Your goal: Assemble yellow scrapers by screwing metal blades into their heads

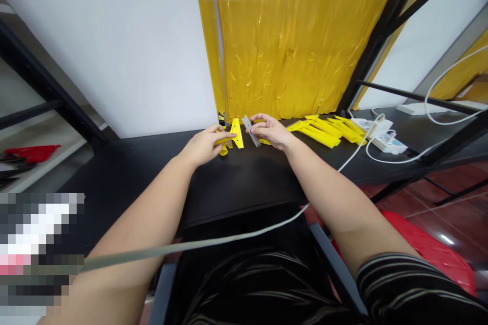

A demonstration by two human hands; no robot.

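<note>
My left hand is closed around the handle of a yellow plastic scraper, its flat head with small dark holes pointing to the right. Between the thumb and fingers of my right hand is a narrow grey metal plate, held tilted. A small gap separates the plate from the scraper's head. Behind my left fingers another yellow piece partly shows on the black table. Just right of my right hand lies a pile of similar yellow scrapers.
White power strips with plugs and cables stand right of the pile. A white cable crosses in front of me, below my hands. Yellow plastic curtain and a white panel rise behind the table, between black metal frame bars.
</note>
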